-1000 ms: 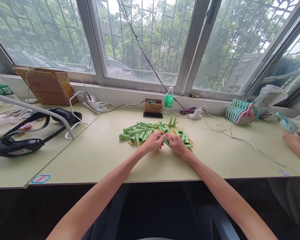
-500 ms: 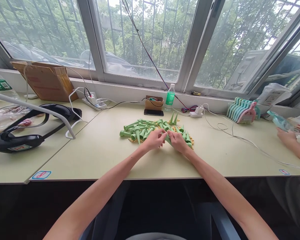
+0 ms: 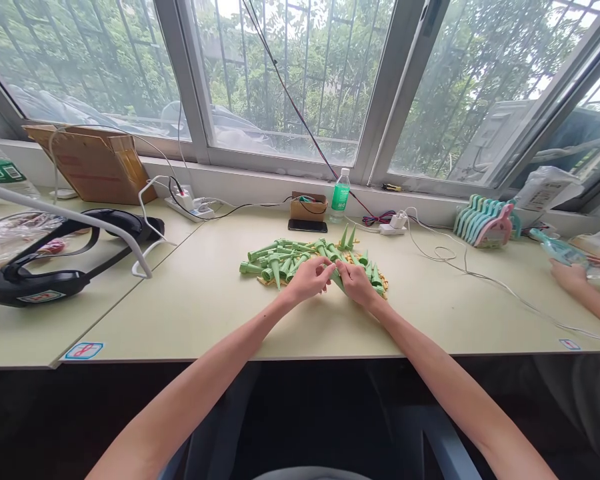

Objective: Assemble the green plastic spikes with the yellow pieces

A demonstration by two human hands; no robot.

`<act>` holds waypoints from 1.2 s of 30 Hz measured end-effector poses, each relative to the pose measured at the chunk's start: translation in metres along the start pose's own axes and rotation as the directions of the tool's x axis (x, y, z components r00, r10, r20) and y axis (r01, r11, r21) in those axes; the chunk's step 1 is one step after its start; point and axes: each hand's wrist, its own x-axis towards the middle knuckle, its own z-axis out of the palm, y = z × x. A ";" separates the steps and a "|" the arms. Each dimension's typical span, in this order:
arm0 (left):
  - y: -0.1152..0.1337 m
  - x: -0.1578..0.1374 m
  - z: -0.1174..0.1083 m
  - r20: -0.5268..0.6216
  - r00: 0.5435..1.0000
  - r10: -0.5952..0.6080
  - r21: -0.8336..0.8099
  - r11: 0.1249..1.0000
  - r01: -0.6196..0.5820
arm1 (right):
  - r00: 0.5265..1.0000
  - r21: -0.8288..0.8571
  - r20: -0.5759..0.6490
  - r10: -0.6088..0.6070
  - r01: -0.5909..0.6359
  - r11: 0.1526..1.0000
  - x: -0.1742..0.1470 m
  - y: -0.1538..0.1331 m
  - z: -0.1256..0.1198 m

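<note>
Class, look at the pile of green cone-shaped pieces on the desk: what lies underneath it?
Small yellow pieces show at the edges under the pile of green cones. How far they spread beneath is hidden by the cones and both hands.

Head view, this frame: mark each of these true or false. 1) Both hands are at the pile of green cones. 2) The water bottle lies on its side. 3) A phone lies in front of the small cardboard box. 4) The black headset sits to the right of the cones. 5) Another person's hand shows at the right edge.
1) True: the left hand and right hand meet on a cone at the near edge of the green cones.
2) False: the water bottle stands upright by the window.
3) True: the phone lies before the small cardboard box.
4) False: the black headset is to their left.
5) True: another person's hand.
</note>
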 end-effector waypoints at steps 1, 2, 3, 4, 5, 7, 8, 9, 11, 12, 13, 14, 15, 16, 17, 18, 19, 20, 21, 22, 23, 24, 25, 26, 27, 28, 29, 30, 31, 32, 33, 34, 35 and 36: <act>0.000 0.000 0.000 -0.005 1.000 0.005 0.004 1.000 -0.005 | 1.000 0.002 -0.002 0.001 -0.001 1.000 0.000 0.000 0.000; 0.000 0.000 0.000 -0.010 1.000 0.010 0.008 1.000 -0.010 | 1.000 0.004 -0.005 0.002 -0.002 1.000 0.000 0.000 0.001; -0.001 0.000 0.000 -0.015 1.000 0.014 0.012 1.000 -0.014 | 1.000 0.007 -0.010 0.003 -0.003 1.000 0.000 0.000 0.001; -0.001 0.001 0.000 -0.019 1.000 0.018 0.014 1.000 -0.018 | 1.000 0.010 -0.015 0.003 -0.003 1.000 0.000 0.001 0.001; 0.000 0.001 0.000 -0.023 1.000 0.021 0.015 1.000 -0.021 | 1.000 0.013 -0.019 0.003 -0.003 1.000 0.000 0.001 0.001; 0.000 0.001 0.000 -0.032 0.999 0.026 0.019 0.999 -0.026 | 1.000 0.021 -0.024 0.007 -0.007 1.000 0.000 0.001 0.002; 0.000 0.001 0.000 -0.037 0.999 0.029 0.022 0.999 -0.029 | 1.000 0.025 -0.026 0.011 -0.011 1.000 0.000 0.001 0.002; 0.001 0.001 0.000 -0.041 0.999 0.032 0.026 0.999 -0.031 | 0.999 0.029 -0.030 0.015 -0.014 0.999 0.000 0.001 0.002; 0.001 0.000 -0.001 -0.047 0.998 0.037 0.035 0.999 -0.035 | 0.999 0.038 -0.041 0.020 -0.018 0.999 0.000 0.000 0.002; 0.001 -0.001 -0.001 -0.049 0.998 0.039 0.040 0.998 -0.038 | 0.999 0.044 -0.045 0.021 -0.019 0.999 -0.001 0.000 0.002; 0.001 -0.001 -0.001 -0.050 0.998 0.044 0.045 0.998 -0.041 | 0.999 0.049 -0.048 0.021 -0.018 0.999 -0.001 0.000 0.002; 0.001 -0.001 -0.001 -0.052 0.997 0.049 0.050 0.998 -0.046 | 0.999 0.055 -0.049 0.019 -0.016 0.998 -0.001 0.000 0.002; 0.001 -0.002 -0.001 -0.053 0.997 0.055 0.058 0.997 -0.052 | 0.999 0.059 -0.051 0.017 -0.014 0.998 -0.001 0.000 0.003; 0.001 -0.002 -0.001 -0.054 0.997 0.063 0.067 0.996 -0.059 | 0.999 0.062 -0.052 0.015 -0.012 0.998 -0.001 0.000 0.003; 0.000 -0.002 -0.001 -0.057 0.996 0.072 0.078 0.995 -0.067 | 0.998 0.066 -0.054 0.014 -0.011 0.998 -0.001 0.000 0.003; 0.000 -0.003 -0.002 -0.057 0.995 0.084 0.091 0.993 -0.079 | 0.998 0.069 -0.055 0.015 -0.011 0.998 0.000 0.000 0.004; 0.000 -0.003 -0.002 -0.063 0.993 0.096 0.104 0.991 -0.090 | 0.998 0.073 -0.056 0.017 -0.013 0.997 0.000 0.001 0.004; 0.000 -0.003 -0.002 -0.068 0.992 0.109 0.119 0.988 -0.101 | 0.998 0.078 -0.056 0.019 -0.015 0.997 0.000 0.001 0.004; 0.000 -0.003 -0.002 -0.076 0.990 0.120 0.132 0.985 -0.109 | 0.998 0.082 -0.056 0.020 -0.015 0.996 0.000 0.001 0.005; -0.001 -0.003 -0.002 -0.081 0.988 0.128 0.142 0.983 -0.116 | 0.998 0.087 -0.056 0.019 -0.014 0.996 0.000 0.001 0.005; -0.001 -0.002 -0.002 -0.088 0.987 0.135 0.148 0.981 -0.121 | 0.998 0.092 -0.054 0.019 -0.014 0.996 0.000 0.001 0.005; -0.001 -0.002 -0.002 -0.093 0.986 0.141 0.153 0.980 -0.125 | 0.998 0.096 -0.052 0.020 -0.015 0.995 0.000 0.002 0.006; -0.001 -0.002 -0.002 -0.097 0.985 0.145 0.154 0.980 -0.129 | 0.998 0.101 -0.050 0.022 -0.017 0.995 0.000 0.002 0.006; -0.001 -0.002 -0.001 -0.102 0.984 0.149 0.153 0.979 -0.132 | 0.999 0.105 -0.048 0.026 -0.020 0.994 0.000 0.001 0.006; -0.001 -0.002 -0.002 -0.105 0.983 0.152 0.150 0.979 -0.135 | 0.999 0.110 -0.045 0.029 -0.024 0.994 0.000 0.001 0.006; -0.001 -0.002 -0.002 -0.109 0.982 0.155 0.145 0.980 -0.138 | 0.999 0.115 -0.042 0.033 -0.028 0.993 0.000 0.001 0.006; -0.001 -0.002 -0.002 -0.114 0.981 0.157 0.138 0.980 -0.141 | 0.998 0.120 -0.040 0.037 -0.032 0.992 0.000 0.001 0.006; -0.001 -0.002 -0.002 -0.117 0.980 0.159 0.129 0.981 -0.143 | 0.998 0.125 -0.039 0.042 -0.037 0.991 0.000 0.001 0.006; -0.001 -0.003 -0.002 -0.121 0.980 0.159 0.119 0.982 -0.145 | 0.998 0.129 -0.039 0.046 -0.041 0.991 0.000 0.001 0.006; -0.001 -0.003 -0.002 -0.124 0.980 0.158 0.107 0.984 -0.145 | 0.998 0.132 -0.041 0.049 -0.043 0.990 0.000 0.001 0.006; 0.000 -0.003 -0.002 -0.127 0.979 0.157 0.094 0.985 -0.146 | 0.998 0.132 -0.046 0.049 -0.043 0.990 0.000 0.001 0.006; 0.000 -0.003 -0.002 -0.128 0.980 0.155 0.079 0.986 -0.145 | 0.997 0.132 -0.052 0.048 -0.041 0.990 0.000 0.001 0.006; 0.000 -0.003 -0.002 -0.128 0.980 0.152 0.064 0.987 -0.145 | 0.997 0.134 -0.056 0.046 -0.038 0.990 0.000 0.001 0.006; 0.000 -0.003 -0.002 -0.128 0.980 0.150 0.049 0.988 -0.145 | 0.997 0.137 -0.059 0.045 -0.036 0.990 0.000 0.001 0.006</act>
